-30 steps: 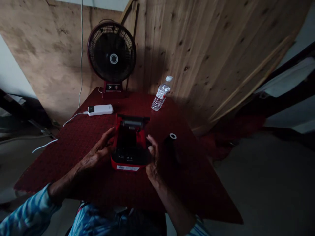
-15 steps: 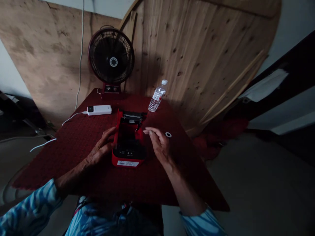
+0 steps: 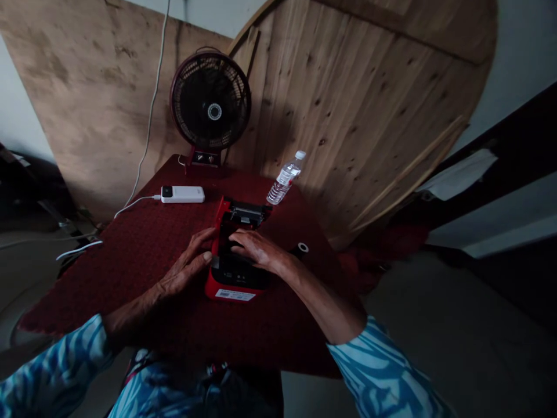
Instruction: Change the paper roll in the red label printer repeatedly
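A red and black device that looks like a label printer (image 3: 237, 293) stands on the table with its top open. A white sticker is on its front. My left hand (image 3: 189, 264) rests against the printer's left side, fingers stretched out and thumb at its edge. Over the open compartment lies my right hand (image 3: 256, 248). Its fingers reach inside, spread a little, and no held object shows. The fingertips are partly lost in the dark interior. Right of the printer, a dark roll with a white ring-shaped end (image 3: 303, 248) lies partly behind my right forearm.
A water bottle (image 3: 285, 179) stands behind the printer to the right. A white power bank (image 3: 187, 194) with a cable lies at the back left. Behind it stands a fan (image 3: 211, 110). The dark red table (image 3: 143, 249) backs onto wooden boards.
My right hand has moved left, from beside the printer to over its open compartment, and its fingers have uncurled. My left hand stays at the printer's left side. The view has shifted slightly.
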A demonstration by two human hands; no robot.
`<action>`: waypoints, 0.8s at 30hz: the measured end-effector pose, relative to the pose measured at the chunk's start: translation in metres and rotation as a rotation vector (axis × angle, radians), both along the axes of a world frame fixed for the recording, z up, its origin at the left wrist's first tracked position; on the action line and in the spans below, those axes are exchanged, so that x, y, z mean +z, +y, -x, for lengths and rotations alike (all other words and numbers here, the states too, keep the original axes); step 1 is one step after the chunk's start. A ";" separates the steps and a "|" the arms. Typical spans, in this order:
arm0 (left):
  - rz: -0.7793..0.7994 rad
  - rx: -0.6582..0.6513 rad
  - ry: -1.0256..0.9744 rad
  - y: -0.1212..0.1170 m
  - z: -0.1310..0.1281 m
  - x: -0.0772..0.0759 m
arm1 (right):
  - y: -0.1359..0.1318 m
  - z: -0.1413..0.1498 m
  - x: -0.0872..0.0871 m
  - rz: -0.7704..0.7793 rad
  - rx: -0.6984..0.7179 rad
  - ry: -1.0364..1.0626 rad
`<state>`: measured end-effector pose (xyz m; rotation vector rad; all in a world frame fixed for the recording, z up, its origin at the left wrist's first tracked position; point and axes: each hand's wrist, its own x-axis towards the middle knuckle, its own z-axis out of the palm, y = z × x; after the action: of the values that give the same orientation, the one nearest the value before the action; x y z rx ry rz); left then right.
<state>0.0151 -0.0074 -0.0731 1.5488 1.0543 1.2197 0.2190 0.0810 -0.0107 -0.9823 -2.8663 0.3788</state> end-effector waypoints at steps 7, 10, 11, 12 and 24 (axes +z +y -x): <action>-0.015 -0.003 0.027 0.002 0.001 -0.004 | 0.007 0.015 0.006 0.077 -0.100 -0.187; -0.019 0.011 0.034 0.001 0.000 -0.003 | 0.004 0.019 0.006 0.070 -0.106 -0.198; -0.021 0.017 0.033 0.001 0.000 -0.002 | 0.004 0.020 0.007 0.068 -0.108 -0.198; -0.024 0.020 0.032 0.000 0.000 -0.002 | 0.004 0.019 0.007 0.065 -0.108 -0.194; -0.023 0.013 0.083 0.000 0.004 -0.005 | -0.018 0.000 0.014 -0.004 -0.168 0.031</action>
<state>0.0109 -0.0074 -0.0785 1.6241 1.1091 1.1890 0.2189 0.0630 0.0035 -1.1949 -2.7297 0.3692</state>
